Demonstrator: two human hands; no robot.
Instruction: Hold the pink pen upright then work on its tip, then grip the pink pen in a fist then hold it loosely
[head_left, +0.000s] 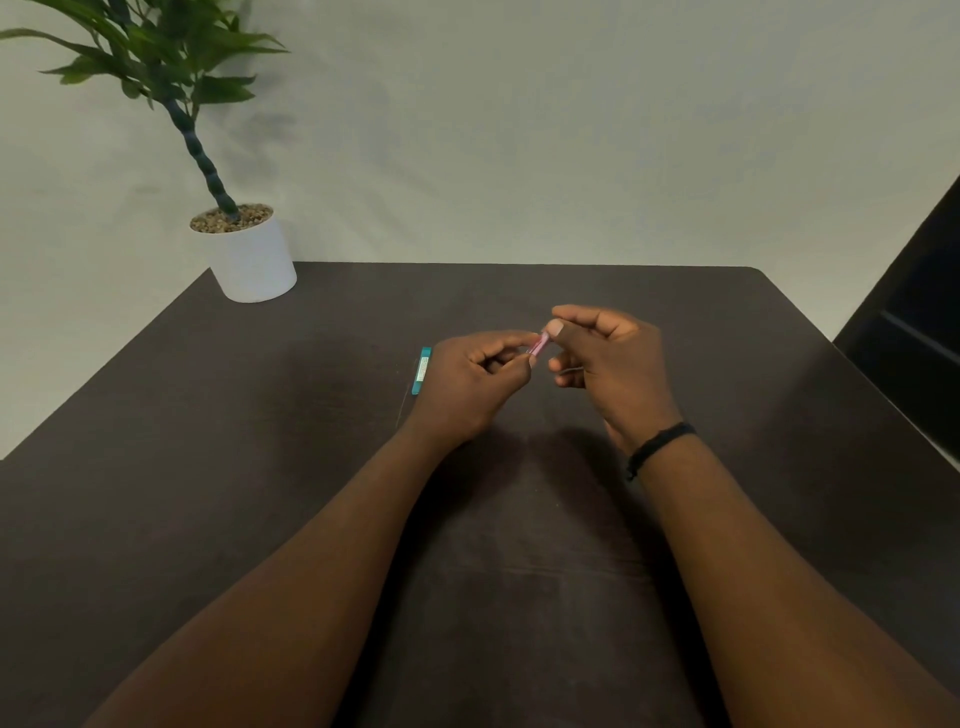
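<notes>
A dark tabletop (311, 519) is seen, a potted plant (249, 254) at its far left corner. Above its middle, a small pink tube (539, 344) is pinched between the left hand (467, 384) and right hand (608, 364); a teal strip (422, 371) lies just beside the left hand.

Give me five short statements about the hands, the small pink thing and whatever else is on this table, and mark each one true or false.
1. Both hands pinch the small pink tube between them, above the table. True: the left hand holds its lower end and the right hand its upper end.
2. The teal packet lies on the dark table just left of the left hand. True.
3. The potted plant stands at the table's far right corner. False: it stands at the far left corner.
4. The black wristband is on the left wrist. False: it is on the right wrist.
5. The pot is black. False: it is white, with pebbles on top.
</notes>
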